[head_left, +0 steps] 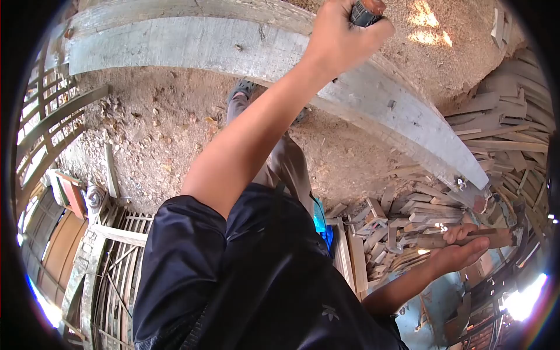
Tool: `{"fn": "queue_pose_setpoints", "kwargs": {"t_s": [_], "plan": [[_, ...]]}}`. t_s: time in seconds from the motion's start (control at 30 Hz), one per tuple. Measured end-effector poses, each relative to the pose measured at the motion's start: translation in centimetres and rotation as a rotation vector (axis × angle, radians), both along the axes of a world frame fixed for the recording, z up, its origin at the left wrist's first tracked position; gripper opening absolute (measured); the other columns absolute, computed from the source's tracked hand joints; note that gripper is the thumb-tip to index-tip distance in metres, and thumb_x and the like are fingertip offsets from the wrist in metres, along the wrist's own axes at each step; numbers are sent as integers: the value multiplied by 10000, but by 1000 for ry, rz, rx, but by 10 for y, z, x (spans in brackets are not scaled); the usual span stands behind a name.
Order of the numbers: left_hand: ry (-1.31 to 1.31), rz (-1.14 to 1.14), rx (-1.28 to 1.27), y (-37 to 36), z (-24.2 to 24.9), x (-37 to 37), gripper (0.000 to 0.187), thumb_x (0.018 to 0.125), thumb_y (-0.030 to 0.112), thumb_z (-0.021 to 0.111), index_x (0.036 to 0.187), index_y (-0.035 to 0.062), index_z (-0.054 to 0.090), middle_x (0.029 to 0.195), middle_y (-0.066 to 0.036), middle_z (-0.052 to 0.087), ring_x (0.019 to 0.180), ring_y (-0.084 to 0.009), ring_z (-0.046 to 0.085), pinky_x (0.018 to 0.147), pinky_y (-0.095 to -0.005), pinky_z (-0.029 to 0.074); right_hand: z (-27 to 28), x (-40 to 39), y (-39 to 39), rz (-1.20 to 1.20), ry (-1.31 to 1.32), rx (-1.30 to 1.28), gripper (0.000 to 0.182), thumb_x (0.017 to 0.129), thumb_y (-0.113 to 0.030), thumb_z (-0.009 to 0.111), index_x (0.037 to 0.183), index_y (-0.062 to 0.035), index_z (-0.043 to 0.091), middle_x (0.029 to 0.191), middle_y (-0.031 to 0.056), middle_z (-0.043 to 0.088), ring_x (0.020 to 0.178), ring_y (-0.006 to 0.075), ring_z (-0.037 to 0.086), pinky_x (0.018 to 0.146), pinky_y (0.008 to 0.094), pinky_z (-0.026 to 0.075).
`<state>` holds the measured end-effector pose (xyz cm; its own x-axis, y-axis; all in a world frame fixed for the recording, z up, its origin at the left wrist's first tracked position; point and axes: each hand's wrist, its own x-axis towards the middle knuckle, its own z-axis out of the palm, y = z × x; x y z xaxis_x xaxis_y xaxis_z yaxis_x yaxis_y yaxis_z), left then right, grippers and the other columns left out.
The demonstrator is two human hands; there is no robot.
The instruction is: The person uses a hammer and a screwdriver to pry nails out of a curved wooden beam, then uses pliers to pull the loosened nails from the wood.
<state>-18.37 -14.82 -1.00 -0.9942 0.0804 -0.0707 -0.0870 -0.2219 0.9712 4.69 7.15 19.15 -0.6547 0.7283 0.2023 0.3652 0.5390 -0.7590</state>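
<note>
My left hand is closed around a dark ribbed handle with a reddish end, above the big pale beam. Whatever lies beyond the handle is cut off by the top of the view. At the lower right, my right hand has its fingers curled round a brown wooden piece, close to the beam's right end. The long, curved, grey-white beam runs from the upper left to the right, passing under my left forearm.
Stacked wood offcuts lie at the right, with more split pieces below the beam. Dirt ground with chips lies around my feet. A slatted wooden frame stands at lower left. Something blue is beside my body.
</note>
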Motion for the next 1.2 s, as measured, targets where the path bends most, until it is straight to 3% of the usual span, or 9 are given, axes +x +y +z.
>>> {"fn": "queue_pose_setpoints", "kwargs": {"t_s": [0.1, 0.2, 0.37, 0.53, 0.6, 0.77, 1.03, 1.1, 1.2], "plan": [[-27, 20, 102, 7, -4, 6, 166, 857, 71, 619, 723, 49, 525, 638, 64, 462, 612, -35, 398, 529, -271, 333, 1, 3, 1, 6, -12, -3, 591, 1026, -588, 418, 976, 0, 431, 700, 58, 442, 483, 111, 412, 436, 233, 359], [-7, 62, 200, 6, -14, 7, 172, 878, 39, 601, 720, 63, 536, 645, 68, 493, 608, -26, 428, 526, -252, 340, 2, 12, 4, -5, 29, -40, 604, 964, -604, 540, 1100, -20, 463, 690, 39, 451, 512, 99, 415, 447, 225, 356], [-135, 144, 538, 7, -30, 8, 210, 903, 33, 624, 725, 102, 537, 649, 63, 501, 592, -28, 453, 531, -223, 361, 3, 20, 8, -23, -8, 7, 579, 1032, -568, 419, 1049, 10, 442, 695, 55, 459, 500, 101, 429, 440, 227, 363], [-122, 112, 240, -10, -29, 29, 195, 904, 142, 640, 733, 79, 571, 717, 8, 567, 635, -65, 509, 553, -255, 411, 1, 28, 9, -45, 5, 29, 610, 1007, -595, 456, 1060, 13, 446, 688, 48, 460, 500, 96, 426, 442, 224, 361], [121, 63, 58, -12, -24, 52, 260, 821, 269, 707, 745, 33, 629, 603, -21, 579, 593, -99, 559, 529, -285, 442, 0, 33, 14, -44, 16, 12, 624, 996, -608, 470, 1054, 14, 449, 687, 45, 459, 500, 95, 426, 443, 222, 361], [152, 79, -173, -4, -25, 25, 291, 853, 255, 715, 711, 44, 575, 566, -4, 532, 550, -68, 497, 483, -273, 385, -2, 42, 26, -56, 35, -28, 592, 985, -604, 504, 958, -14, 467, 688, 43, 444, 513, 104, 412, 477, 240, 374], [116, -540, -921, 42, 0, -24, 300, 873, 293, 640, 782, 10, 600, 722, -67, 618, 627, -151, 560, 573, -333, 460, 12, 59, 36, -55, 91, 71, 575, 1000, -579, 495, 846, -26, 470, 670, 44, 435, 519, 123, 411, 465, 236, 356], [-16, -612, -881, 24, 18, -35, 401, 829, 372, 631, 806, -28, 606, 707, -121, 629, 630, -207, 582, 608, -397, 473, 11, 65, 34, -76, 85, 79, 565, 998, -576, 504, 869, -26, 472, 668, 40, 434, 525, 122, 411, 467, 238, 353], [-69, -183, -430, 20, 35, -22, 293, 828, 269, 632, 708, 10, 564, 587, -89, 522, 580, -139, 514, 567, -373, 422, 1, 78, 46, -126, 79, 0, 534, 1020, -542, 482, 999, -8, 476, 700, 50, 462, 538, 109, 420, 458, 230, 347]]}}
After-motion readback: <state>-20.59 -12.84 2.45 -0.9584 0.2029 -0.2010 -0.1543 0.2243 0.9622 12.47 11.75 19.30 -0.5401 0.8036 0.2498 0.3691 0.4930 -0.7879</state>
